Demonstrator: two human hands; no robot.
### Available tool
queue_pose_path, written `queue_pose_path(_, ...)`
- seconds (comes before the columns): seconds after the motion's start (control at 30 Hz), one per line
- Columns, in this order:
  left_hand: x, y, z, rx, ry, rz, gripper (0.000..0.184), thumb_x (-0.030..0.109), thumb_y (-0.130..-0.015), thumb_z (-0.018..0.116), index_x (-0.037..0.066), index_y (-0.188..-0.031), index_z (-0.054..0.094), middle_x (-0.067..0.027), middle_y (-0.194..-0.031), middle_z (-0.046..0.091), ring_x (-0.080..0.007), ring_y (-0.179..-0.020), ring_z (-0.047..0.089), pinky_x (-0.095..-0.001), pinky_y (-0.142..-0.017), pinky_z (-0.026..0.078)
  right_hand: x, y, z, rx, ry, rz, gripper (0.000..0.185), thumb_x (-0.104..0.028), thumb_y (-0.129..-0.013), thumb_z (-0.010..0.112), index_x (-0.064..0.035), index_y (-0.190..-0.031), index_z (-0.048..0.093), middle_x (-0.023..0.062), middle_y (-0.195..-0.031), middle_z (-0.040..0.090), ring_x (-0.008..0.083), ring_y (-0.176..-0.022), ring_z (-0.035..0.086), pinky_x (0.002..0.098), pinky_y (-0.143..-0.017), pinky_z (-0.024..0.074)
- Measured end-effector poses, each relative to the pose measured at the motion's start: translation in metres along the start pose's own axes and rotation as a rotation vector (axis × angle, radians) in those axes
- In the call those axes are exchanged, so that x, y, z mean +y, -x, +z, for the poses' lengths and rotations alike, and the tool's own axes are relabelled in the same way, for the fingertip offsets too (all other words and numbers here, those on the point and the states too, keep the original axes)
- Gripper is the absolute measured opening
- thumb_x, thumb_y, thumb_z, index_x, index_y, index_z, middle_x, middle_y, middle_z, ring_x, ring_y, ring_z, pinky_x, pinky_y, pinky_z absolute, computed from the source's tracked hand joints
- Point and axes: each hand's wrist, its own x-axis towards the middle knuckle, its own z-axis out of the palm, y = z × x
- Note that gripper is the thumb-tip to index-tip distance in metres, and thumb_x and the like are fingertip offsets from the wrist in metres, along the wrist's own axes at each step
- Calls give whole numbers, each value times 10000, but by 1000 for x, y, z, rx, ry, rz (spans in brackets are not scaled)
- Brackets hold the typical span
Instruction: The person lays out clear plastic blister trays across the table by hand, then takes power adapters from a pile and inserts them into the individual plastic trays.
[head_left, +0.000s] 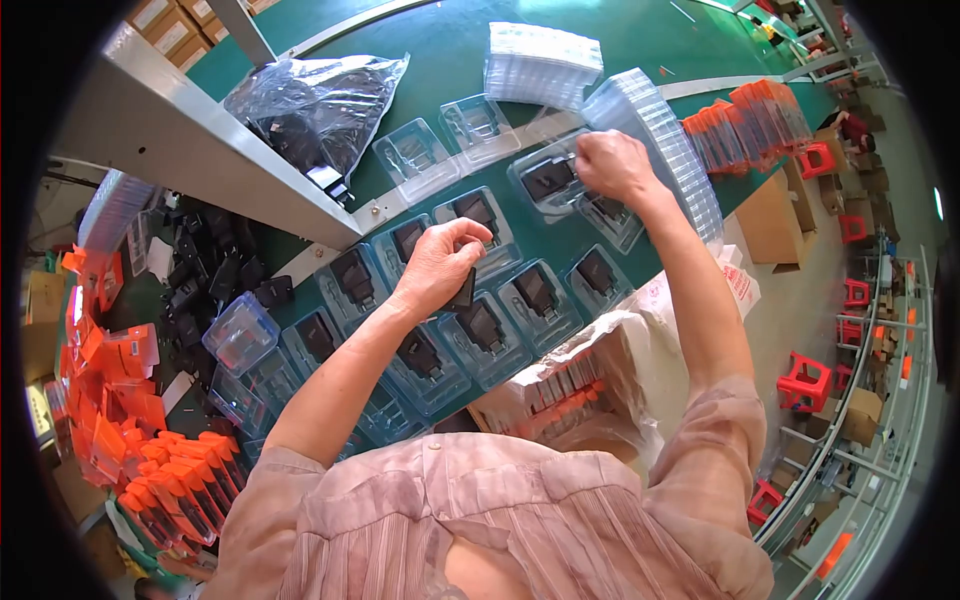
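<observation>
Rows of clear plastic trays, several with a black adapter inside, cover the green table [450, 195] before me. My left hand [440, 268] is over the middle trays, its fingers curled round a black adapter [462, 292] that shows below the palm. Over at the right, my right hand [610, 163] is closed at the edge of a clear tray [540, 205] that holds a black adapter [548, 178]; whatever its fingers hold is hidden. Two clear trays without adapters, one [415, 158] left of the other [478, 128], lie beyond my left hand.
A metal post [220, 140] slants in from the left. Behind it are a bag of black parts [320, 110] and a pile of black adapters [205, 260]. Stacked clear trays [665, 140] and orange packs [750, 125] stand right. An open carton [570, 390] sits below the table edge.
</observation>
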Motion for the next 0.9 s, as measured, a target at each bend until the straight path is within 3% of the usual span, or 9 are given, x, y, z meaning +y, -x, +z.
queue_pose_path(0.13,-6,-4,-1,-5,144,8,184,77,-892,546,7,-1019,659,-35,-846,644,-86,-796,576,-235,-757,460,-5,41,4,-291,-792,492,221,-174,-791,574,41,-749,607,173,-706,684,168,-517,657,290,-463,508)
queue_pose_path(0.33,6,-2,1,-19,260,-27,158,80,-899,567,23,-1007,667,-29,-841,662,-76,-787,588,-216,-743,450,-27,62,55,-253,-1060,865,192,-127,-861,532,48,-937,555,175,-806,699,186,-589,686,255,-444,499)
queue_pose_path(0.53,9,6,-5,67,400,-103,224,83,-855,511,26,-1016,655,-35,-828,659,-83,-762,557,-236,-729,452,-51,51,75,-168,-1201,927,249,-99,-900,480,63,-1088,475,201,-843,697,213,-602,693,284,-455,524)
queue_pose_path(0.57,8,7,-8,103,426,-129,235,84,-852,494,34,-1019,652,-31,-823,658,-81,-746,546,-236,-719,453,-56,52,80,-85,-1165,969,175,-97,-885,511,47,-937,597,145,-752,709,207,-625,708,294,-486,538)
queue_pose_path(0.67,9,9,-13,229,632,-188,271,75,-833,452,52,-1032,635,-22,-820,657,-78,-705,516,-241,-697,463,-68,62,59,-90,-634,628,173,-106,-889,521,18,-878,641,118,-764,712,188,-625,701,300,-529,533)
queue_pose_path(0.77,-6,2,-11,287,672,-136,307,26,-817,422,52,-1051,619,-32,-898,628,-102,-766,530,-255,-713,477,-112,84,14,-21,-1048,390,339,-317,-886,623,19,-922,652,129,-783,708,219,-643,686,360,-653,535)
queue_pose_path(0.8,-7,0,-8,309,679,-114,315,19,-816,416,51,-1056,617,-35,-914,620,-108,-779,532,-257,-722,477,-123,91,8,-87,-1052,324,462,-396,-858,669,10,-1074,623,133,-838,705,220,-694,680,344,-693,528)
queue_pose_path(0.83,-4,0,-5,330,661,-84,328,-7,-811,408,44,-1063,613,-54,-978,591,-121,-838,529,-260,-783,464,-132,97,7,-101,-980,193,462,-305,-891,673,-28,-1236,538,77,-904,682,106,-698,613,239,-535,487)
queue_pose_path(0.9,-1,0,5,353,696,-39,328,-18,-811,411,42,-1061,614,-58,-1007,582,-120,-867,522,-259,-811,448,-149,104,4,-51,-938,152,541,-277,-840,736,-30,-1267,514,77,-895,675,109,-719,611,262,-574,507)
